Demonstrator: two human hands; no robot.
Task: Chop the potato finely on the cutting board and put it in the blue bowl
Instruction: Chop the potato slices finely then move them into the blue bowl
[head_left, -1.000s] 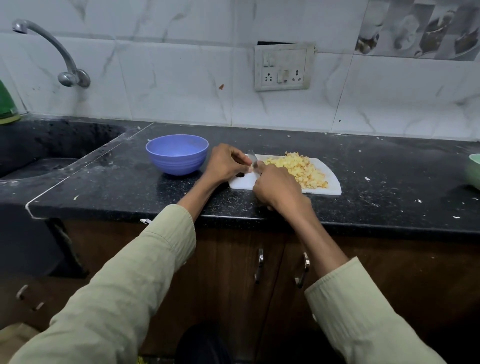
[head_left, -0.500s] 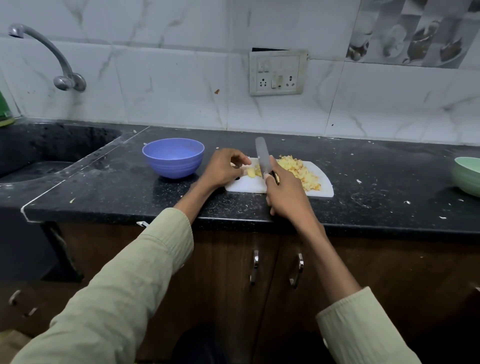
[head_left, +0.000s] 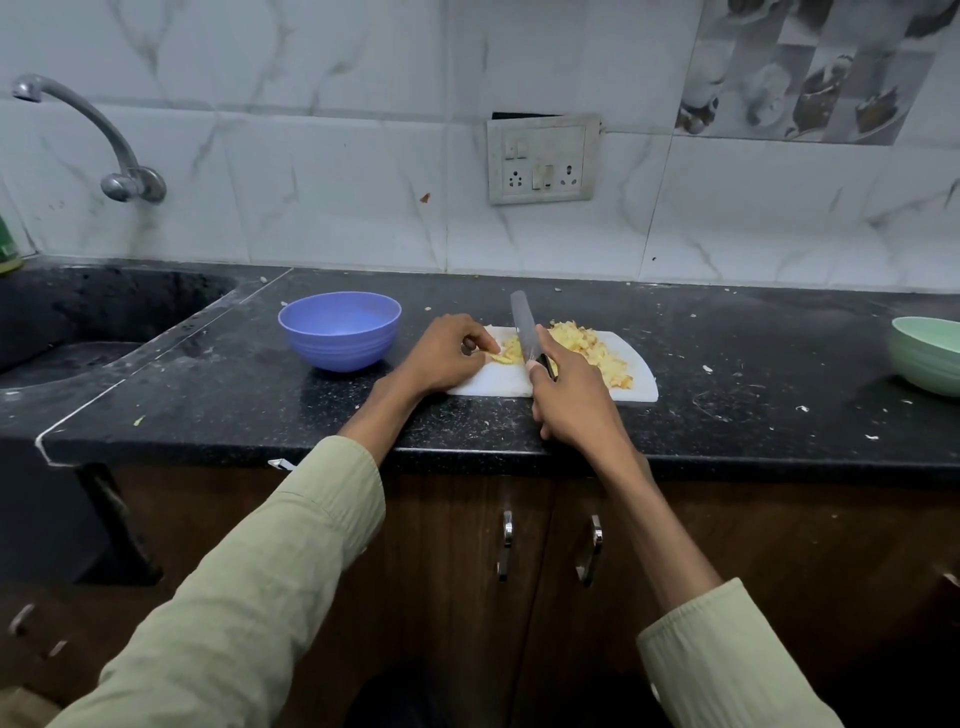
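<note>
Right hand (head_left: 569, 400) grips knife (head_left: 523, 325) pointing away; left hand (head_left: 447, 353) pinches potato (head_left: 506, 352).

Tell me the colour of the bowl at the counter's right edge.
Pale green bowl, seen in the head view.

Both arms reach forward in rolled green sleeves. The left hand (head_left: 447, 356) lies at 11 o'clock with fingers curled, pinching; the right hand (head_left: 569, 397), at 1 o'clock, grips a handle.

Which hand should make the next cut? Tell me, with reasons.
Right. The right hand grips the knife, its blade over the potato slices that the left hand steadies on the cutting board.
</note>
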